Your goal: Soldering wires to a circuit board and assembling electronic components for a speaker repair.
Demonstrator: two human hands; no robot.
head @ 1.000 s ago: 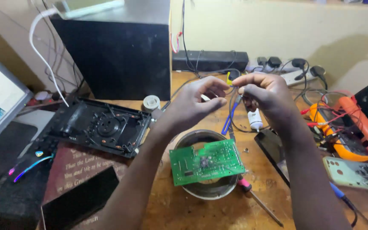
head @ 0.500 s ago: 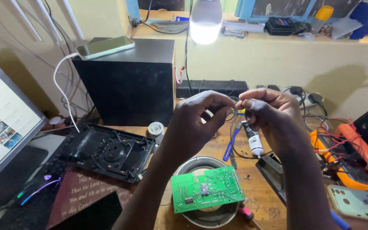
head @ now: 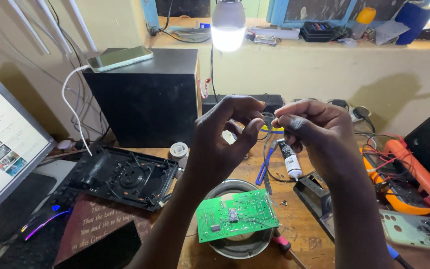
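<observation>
Both hands are working raised above the wooden bench [head: 304,224], close together. The left hand [head: 225,139] and the right hand [head: 314,129] are each pinching an end of a thin wire [head: 268,124] that is running between their fingertips, thumbs and forefingers closed on it. The wire is sitting right in the gap between the two hands, and its ends are disappearing behind the fingers, so how it is joined is hard to make out. Below them a green circuit board [head: 237,215] is lying across a round metal bowl [head: 240,244]. A small white tube [head: 289,159] is lying just beside the right wrist.
</observation>
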